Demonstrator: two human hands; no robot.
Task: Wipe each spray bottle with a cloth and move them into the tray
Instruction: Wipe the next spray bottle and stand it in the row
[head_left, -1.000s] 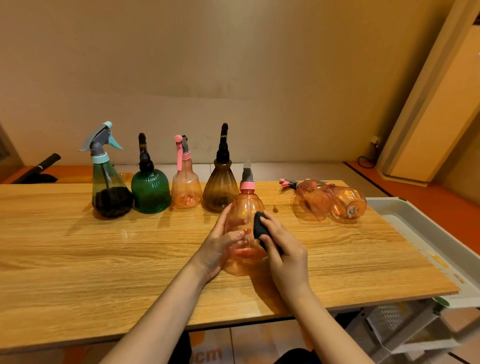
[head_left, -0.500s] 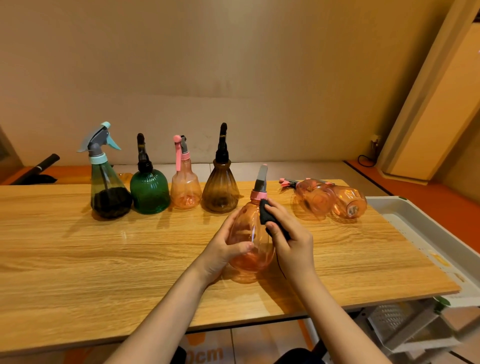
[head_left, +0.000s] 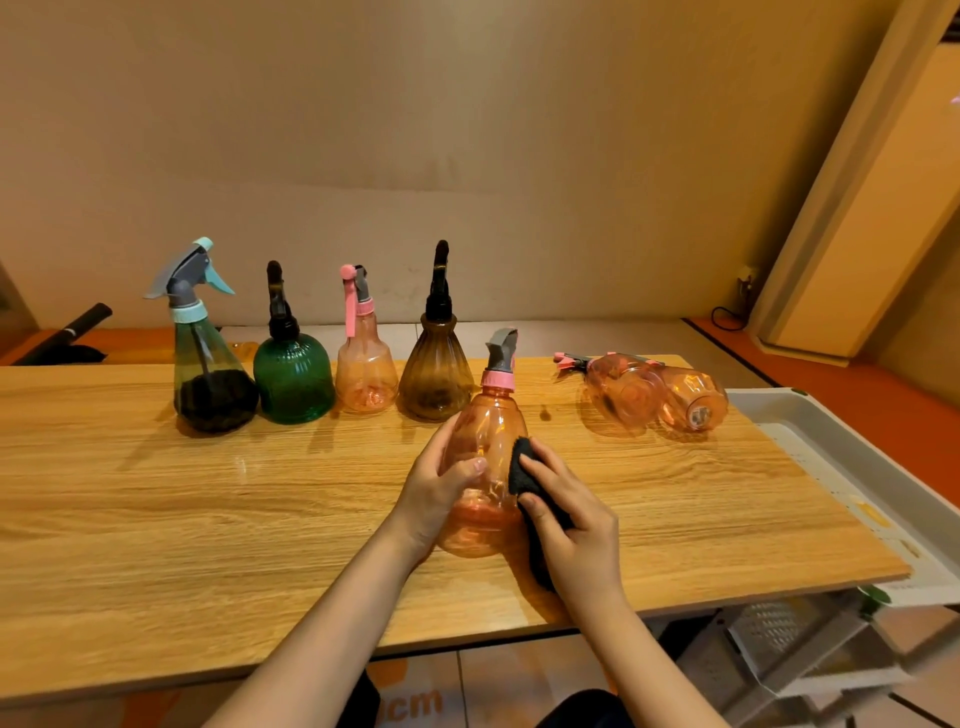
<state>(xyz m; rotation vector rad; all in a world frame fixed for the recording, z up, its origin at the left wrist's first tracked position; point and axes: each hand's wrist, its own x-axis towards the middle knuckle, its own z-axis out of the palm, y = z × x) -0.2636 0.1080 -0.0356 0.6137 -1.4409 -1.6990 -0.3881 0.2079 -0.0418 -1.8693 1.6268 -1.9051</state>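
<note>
I see a plain beige wall (head_left: 467, 130) behind the wooden table (head_left: 156, 519), orange floor (head_left: 831, 374) beyond its right edge, warm light.

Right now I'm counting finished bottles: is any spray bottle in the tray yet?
No, the white tray holds no bottle; two orange bottles lie on the table beside it.

This looks like a plain room set up for a handling exercise, more a simple workroom than a lived-in home. A long wooden-laminate table top (head_left: 208, 519) stands before a bare beige wall (head_left: 467, 130). Several plastic spray bottles, such as a dark green ribbed bottle (head_left: 293, 382), stand in a neat row at the far side. A white plastic tray (head_left: 831, 431) sits on a rack at the right. The floor has pale tiles (head_left: 571, 338) and orange strips, and a black cable (head_left: 727, 312) runs along the far right corner.
</note>
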